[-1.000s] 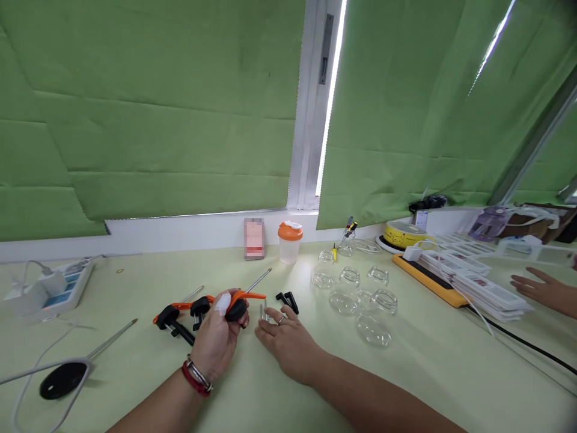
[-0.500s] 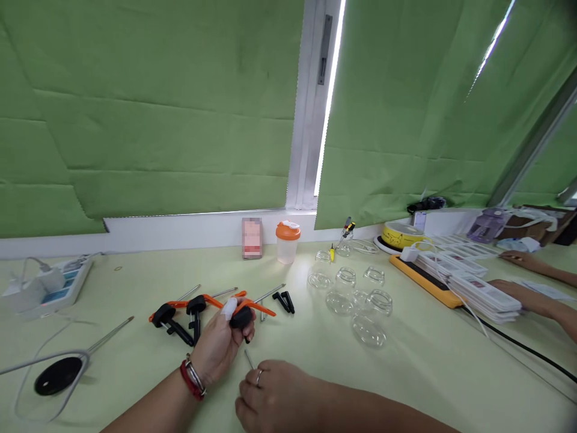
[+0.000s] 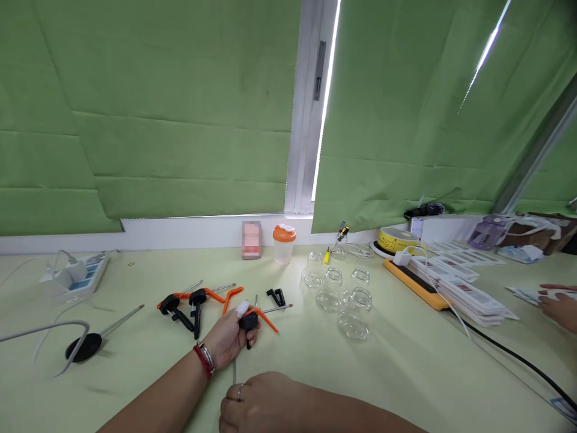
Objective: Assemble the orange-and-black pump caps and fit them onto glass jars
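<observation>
My left hand [image 3: 232,338] is closed around a black-and-orange plastic part [image 3: 249,322], with an orange arm sticking out to the right. Below it, my right hand [image 3: 256,400] is a fist on a thin metal shaft [image 3: 234,371] that points up toward the left hand; any handle is hidden in the fingers. Left of my hands lie two similar black-and-orange parts [image 3: 197,308] with black stems. A loose orange strip [image 3: 232,296] rests near them. Past the left hand, a metal rod [image 3: 279,308] points right, close to two small black pieces [image 3: 276,297].
Several clear glass cups [image 3: 354,325] stand right of centre. Behind are an orange-lidded cup [image 3: 283,243] and a phone [image 3: 251,239]. An orange-and-black power strip [image 3: 417,285] and stacked white cases [image 3: 473,297] are rightward, with another person's hand [image 3: 561,307]. A black disc with rod [image 3: 85,347] lies left.
The view has shifted slightly. My left hand still grips the black-and-orange part, now turned more upright. My right fist has moved a little left and down. The other person's hands have moved right.
</observation>
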A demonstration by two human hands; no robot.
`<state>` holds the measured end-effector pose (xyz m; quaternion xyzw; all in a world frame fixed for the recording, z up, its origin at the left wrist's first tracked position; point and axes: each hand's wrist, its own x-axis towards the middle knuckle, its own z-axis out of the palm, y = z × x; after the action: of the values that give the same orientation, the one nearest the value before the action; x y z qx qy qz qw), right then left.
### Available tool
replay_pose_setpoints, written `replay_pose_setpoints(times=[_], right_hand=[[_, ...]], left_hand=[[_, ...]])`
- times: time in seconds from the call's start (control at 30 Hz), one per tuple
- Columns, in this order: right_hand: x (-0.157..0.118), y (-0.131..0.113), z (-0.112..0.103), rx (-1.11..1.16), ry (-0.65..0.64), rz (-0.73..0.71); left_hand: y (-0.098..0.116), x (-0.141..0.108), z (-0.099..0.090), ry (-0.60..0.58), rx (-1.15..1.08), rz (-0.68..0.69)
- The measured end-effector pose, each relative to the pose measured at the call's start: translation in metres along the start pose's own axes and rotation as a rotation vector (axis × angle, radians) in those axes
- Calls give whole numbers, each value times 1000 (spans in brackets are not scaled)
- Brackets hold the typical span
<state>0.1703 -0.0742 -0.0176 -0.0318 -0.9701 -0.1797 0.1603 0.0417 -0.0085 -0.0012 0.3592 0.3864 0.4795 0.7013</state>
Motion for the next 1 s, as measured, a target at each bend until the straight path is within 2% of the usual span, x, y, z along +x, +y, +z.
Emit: replay_pose_setpoints(times=[0.23, 0.37, 0.43, 0.47, 0.6, 0.67, 0.7, 0.77, 0.9, 1.0], right_hand=[[5, -3, -9, 66, -20, -20], [5, 11, -14, 149, -29, -2], [4, 26, -23, 313, 54, 123], [4, 36, -28, 435, 156, 236], [3, 82, -48, 852, 659, 947], [4, 102, -49, 1055, 832, 1142], [5, 110, -46, 1124, 907, 1179], [7, 118, -36, 1214, 965, 1228], [8, 114, -16, 1294, 946, 1255], [6, 107, -13, 1339, 945, 1248]], left_hand=[[-6, 2, 0, 18, -13, 14], [-6, 0, 0, 25, -26, 29], [-5, -1, 1, 16, -22, 17], [-4, -1, 2, 4, -19, 12], [0, -5, 4, -108, 0, 8], [0, -8, 4, -181, 11, -8], [0, -10, 5, -211, 15, -12], [-1, -12, 5, -240, 9, -7], [-4, -15, 6, -256, -27, 3], [-5, -15, 8, -261, -31, -13]])
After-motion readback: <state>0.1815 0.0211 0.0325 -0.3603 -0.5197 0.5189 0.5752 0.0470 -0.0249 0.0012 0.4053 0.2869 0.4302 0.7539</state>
